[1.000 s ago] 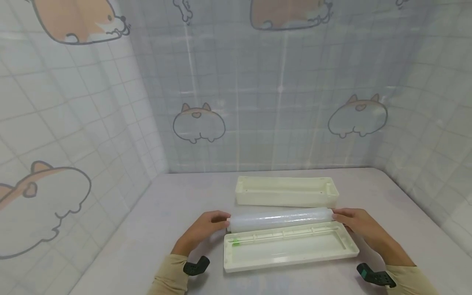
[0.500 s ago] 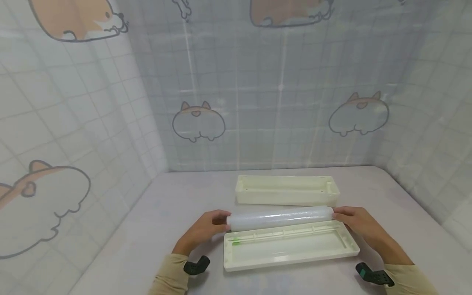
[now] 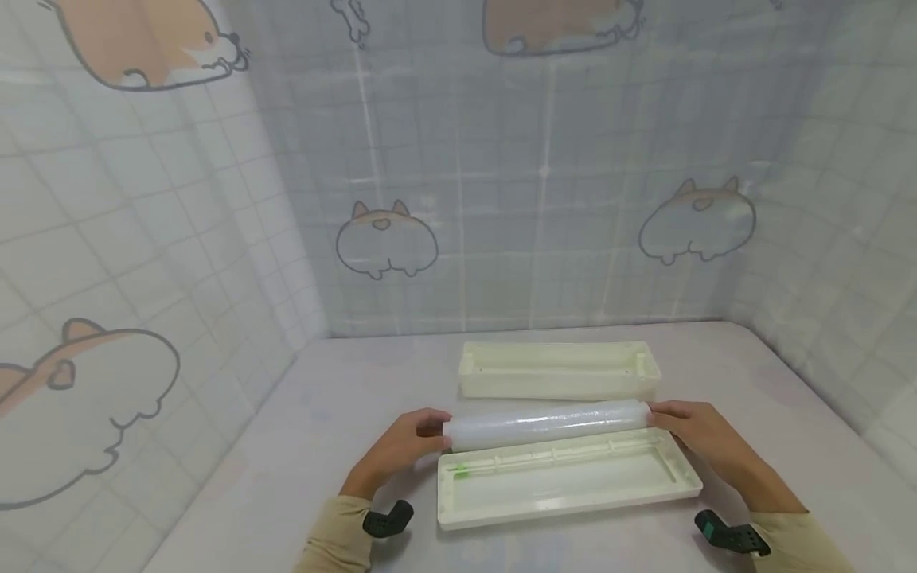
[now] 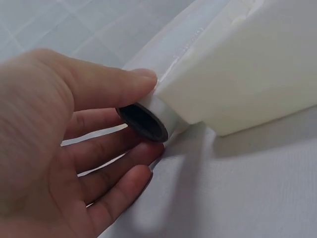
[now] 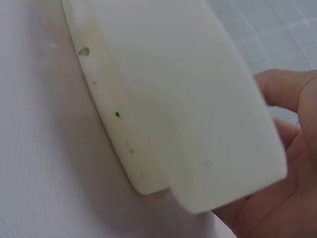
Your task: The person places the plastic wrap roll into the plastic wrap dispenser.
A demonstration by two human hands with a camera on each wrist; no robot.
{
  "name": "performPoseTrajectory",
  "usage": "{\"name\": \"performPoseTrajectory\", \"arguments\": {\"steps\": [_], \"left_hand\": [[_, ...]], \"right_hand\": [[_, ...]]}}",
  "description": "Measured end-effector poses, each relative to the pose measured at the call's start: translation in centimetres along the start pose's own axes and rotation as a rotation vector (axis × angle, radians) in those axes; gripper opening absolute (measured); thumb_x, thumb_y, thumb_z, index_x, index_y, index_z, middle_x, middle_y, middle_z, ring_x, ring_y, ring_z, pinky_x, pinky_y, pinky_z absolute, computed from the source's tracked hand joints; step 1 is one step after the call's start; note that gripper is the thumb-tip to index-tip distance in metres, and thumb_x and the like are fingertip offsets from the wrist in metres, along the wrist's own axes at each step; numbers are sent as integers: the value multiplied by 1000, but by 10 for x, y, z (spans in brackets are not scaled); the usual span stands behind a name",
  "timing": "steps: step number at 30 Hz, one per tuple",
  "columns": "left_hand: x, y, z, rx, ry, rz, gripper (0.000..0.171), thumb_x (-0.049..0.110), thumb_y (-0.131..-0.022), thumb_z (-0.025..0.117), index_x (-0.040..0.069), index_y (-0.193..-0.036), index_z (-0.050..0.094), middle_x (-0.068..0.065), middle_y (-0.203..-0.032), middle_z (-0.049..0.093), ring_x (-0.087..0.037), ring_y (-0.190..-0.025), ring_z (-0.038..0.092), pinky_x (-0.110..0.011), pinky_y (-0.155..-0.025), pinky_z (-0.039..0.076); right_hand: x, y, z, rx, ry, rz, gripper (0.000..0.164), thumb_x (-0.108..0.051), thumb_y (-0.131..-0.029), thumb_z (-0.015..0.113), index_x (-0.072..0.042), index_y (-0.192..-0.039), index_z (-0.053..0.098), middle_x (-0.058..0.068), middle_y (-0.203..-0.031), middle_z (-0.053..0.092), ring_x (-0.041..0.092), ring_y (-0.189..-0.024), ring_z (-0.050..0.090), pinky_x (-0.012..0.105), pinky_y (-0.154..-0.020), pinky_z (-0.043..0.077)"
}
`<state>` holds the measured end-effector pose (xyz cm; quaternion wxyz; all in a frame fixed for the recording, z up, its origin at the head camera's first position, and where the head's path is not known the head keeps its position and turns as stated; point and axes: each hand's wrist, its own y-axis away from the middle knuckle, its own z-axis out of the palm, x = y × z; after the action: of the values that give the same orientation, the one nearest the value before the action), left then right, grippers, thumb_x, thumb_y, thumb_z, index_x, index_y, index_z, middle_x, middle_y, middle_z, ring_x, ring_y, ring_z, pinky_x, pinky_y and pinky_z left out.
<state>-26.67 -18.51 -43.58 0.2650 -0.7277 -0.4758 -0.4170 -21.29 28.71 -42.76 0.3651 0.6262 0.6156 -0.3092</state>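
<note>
A roll of cling film (image 3: 544, 424) lies lengthwise between my two hands in the head view. My left hand (image 3: 396, 447) holds its left end. In the left wrist view the thumb rests over that end, with fingers spread below around the dark-lined core (image 4: 143, 123). At the opposite end, my right hand (image 3: 705, 439) grips the roll. The right wrist view shows part of that hand (image 5: 297, 168), but the cream lid (image 5: 198, 114) hides its fingertips and the roll. This shallow lid (image 3: 566, 484), open side up, sits just in front of the roll, its slider green at the left.
Behind the roll stands a long cream box (image 3: 559, 385), open at the top. A pale cloth covers the table (image 3: 344, 382). Printed curtains (image 3: 530, 239) enclose the back and both sides. A black wrist device (image 3: 387, 520) is on each forearm.
</note>
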Motion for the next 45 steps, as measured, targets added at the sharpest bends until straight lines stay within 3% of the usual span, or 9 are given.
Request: {"name": "performPoseTrajectory", "arguments": {"steps": [4, 10, 12, 16, 22, 29, 38, 45], "left_hand": [[2, -2, 2, 27, -10, 4, 45, 27, -89, 77, 8, -128, 64, -7, -123, 66, -26, -113, 62, -50, -97, 49], [2, -4, 4, 36, -14, 7, 45, 27, -88, 78, 8, -127, 65, -8, -123, 66, -28, -112, 63, -51, -96, 50], [1, -4, 4, 43, -26, 13, 46, 27, -88, 78, 7, -127, 65, -8, -123, 66, -28, -112, 63, -51, -96, 50], [-1, -4, 5, 62, -51, 23, 45, 28, -89, 78, 8, -128, 65, -8, -123, 66, -29, -111, 63, -51, -94, 51], [-2, -3, 5, 82, -50, 30, 44, 30, -90, 77, 11, -128, 65, -7, -123, 66, -28, -112, 63, -50, -94, 52], [-2, -2, 4, 115, 42, 47, 48, 30, -90, 77, 13, -133, 63, -7, -124, 66, -27, -116, 61, -49, -96, 49], [0, -5, 8, 261, 199, 4, 59, 18, -88, 78, 8, -142, 56, -10, -135, 62, -30, -123, 58, -45, -98, 51], [0, -9, 11, 292, 252, -40, 52, 17, -89, 77, 6, -137, 60, -13, -133, 62, -31, -124, 58, -46, -100, 50]], "right_hand": [[2, -1, -3, 10, 9, -23, 65, -45, -100, 58, 9, -136, 55, 28, -143, 50, 45, -130, 47, 53, -98, 49], [2, 2, -5, 12, -26, 17, 68, -48, -99, 60, 9, -136, 56, 17, -126, 63, 22, -107, 56, 30, -80, 52], [2, 2, -4, 10, -51, 25, 69, -49, -98, 61, 9, -136, 56, 16, -125, 63, 18, -104, 57, 27, -79, 51], [1, 3, -2, 10, -91, 33, 70, -50, -97, 62, 9, -136, 56, 19, -130, 63, 21, -110, 61, 29, -84, 54], [-2, 4, -1, 12, -120, 14, 73, -50, -98, 61, 11, -136, 54, 23, -135, 59, 35, -123, 58, 40, -94, 55], [-4, 4, -1, 30, -114, -2, 74, -51, -98, 60, 12, -137, 53, 25, -136, 58, 40, -127, 54, 45, -99, 51], [-14, 7, 4, 110, -104, -58, 64, -43, -99, 63, 11, -133, 57, 20, -123, 67, 25, -110, 65, 30, -87, 55], [-17, 8, 5, 132, -58, -50, 61, -42, -98, 64, 9, -131, 60, 13, -110, 72, 21, -101, 66, 27, -81, 53]]}}
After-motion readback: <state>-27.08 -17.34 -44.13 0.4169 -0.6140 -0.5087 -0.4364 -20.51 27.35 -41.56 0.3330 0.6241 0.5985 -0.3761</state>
